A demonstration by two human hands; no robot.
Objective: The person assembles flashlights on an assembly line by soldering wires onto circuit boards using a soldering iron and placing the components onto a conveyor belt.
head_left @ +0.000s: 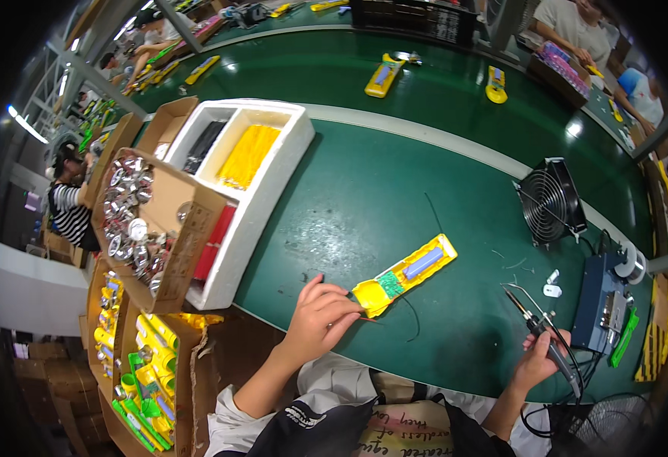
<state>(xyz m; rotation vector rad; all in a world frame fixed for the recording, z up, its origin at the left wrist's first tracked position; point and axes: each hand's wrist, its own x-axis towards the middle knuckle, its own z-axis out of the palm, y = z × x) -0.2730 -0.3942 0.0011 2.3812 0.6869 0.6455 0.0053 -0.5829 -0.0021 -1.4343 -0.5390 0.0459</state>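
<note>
A yellow plastic housing (446, 247) lies open on the green bench in front of me, slanting up to the right. Inside it are a green circuit board (389, 284) and a blue cylindrical battery (423, 263). My left hand (320, 318) pinches the housing's wide lower-left end between thumb and fingers; a short red wire shows beside the fingertips. Thin black wires (416, 324) trail next to the housing. My right hand (539, 359) grips a soldering iron (553, 352) with a thin feed tube along it. The iron's tip points up-left, apart from the housing.
At left stand a white foam box (273, 190) of black, yellow and red wires, a carton (185, 244) of silvery round parts, and a lower carton of yellow and green housings. A fan (551, 202), a blue soldering station (602, 305) and a solder spool (631, 266) stand right. Workers sit beyond.
</note>
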